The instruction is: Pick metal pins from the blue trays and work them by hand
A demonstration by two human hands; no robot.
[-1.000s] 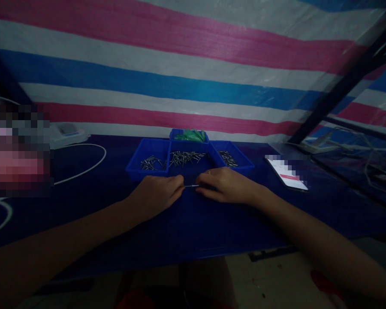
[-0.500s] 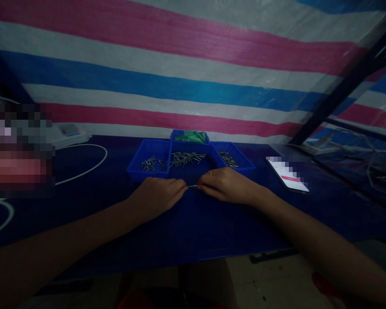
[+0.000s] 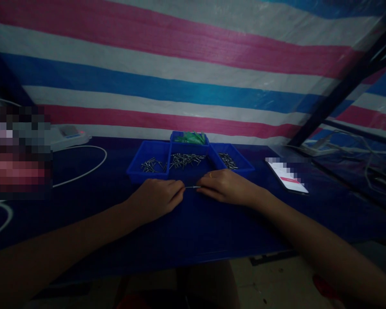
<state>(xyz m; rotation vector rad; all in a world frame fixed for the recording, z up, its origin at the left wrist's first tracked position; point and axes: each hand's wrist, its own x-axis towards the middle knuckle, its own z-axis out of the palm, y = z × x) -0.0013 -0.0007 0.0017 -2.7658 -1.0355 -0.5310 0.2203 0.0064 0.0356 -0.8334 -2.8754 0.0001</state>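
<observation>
Between my two hands stretches a thin silver blind rivet [image 3: 192, 187], lying level just above or on the blue table; its fine details are too dark to tell. My left hand [image 3: 157, 195] pinches its left end between thumb and fingertips. At the other end, my right hand [image 3: 223, 185], with a ring on one finger, is closed on the rivet's thicker part. Just beyond the hands, loose rivets [image 3: 186, 159] lie in a heap in the middle. More rivets [image 3: 152, 165] sit in the left blue tray [image 3: 138, 161], and others [image 3: 227, 160] in the right blue tray [image 3: 244, 164].
A rear blue tray [image 3: 173, 136] holds green plastic material [image 3: 194, 137]. A phone [image 3: 287, 177] lies lit at the right. To the left are a white device [image 3: 69, 134], a white cable [image 3: 105, 156] and a blurred-out patch. Striped sheeting [image 3: 186, 92] hangs behind the table.
My left hand has shifted slightly left, and more of the rivet shows between the hands. My right hand stays nearly in place. The view has tipped a little.
</observation>
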